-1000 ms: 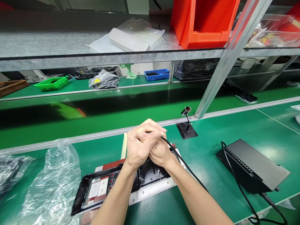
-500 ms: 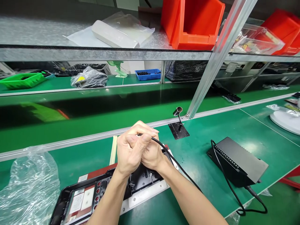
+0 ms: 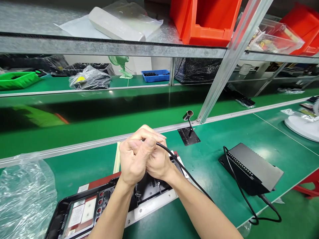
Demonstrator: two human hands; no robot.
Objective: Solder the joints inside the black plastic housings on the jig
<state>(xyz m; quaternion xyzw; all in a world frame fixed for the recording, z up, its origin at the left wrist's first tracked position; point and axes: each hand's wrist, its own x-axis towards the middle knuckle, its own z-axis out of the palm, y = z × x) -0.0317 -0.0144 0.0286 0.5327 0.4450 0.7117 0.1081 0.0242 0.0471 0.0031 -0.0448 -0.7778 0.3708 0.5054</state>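
Note:
My left hand [image 3: 133, 162] and my right hand [image 3: 158, 162] are pressed together, both closed around a black cable [image 3: 185, 171]. The cable comes out by the thumbs and curves down to the right, passing behind my right forearm. Its end is hidden inside my fingers. Under the hands lies a black plastic housing [image 3: 56, 212] with a window and a row of round holes at its left, seated on a red-brown and white fixture [image 3: 142, 209]. My hands cover the middle of the housing.
A black box-shaped device [image 3: 251, 169] with a cable stands at right on the green bench. Beside the post is a small black stand holding a tube [image 3: 188, 115]. Clear plastic film [image 3: 27, 192] lies at left. Orange bins [image 3: 211, 35] sit on the metal shelf above.
The view has shifted slightly, so the scene sits a little higher and further left. Both hands keep the same closed grip on the cable.

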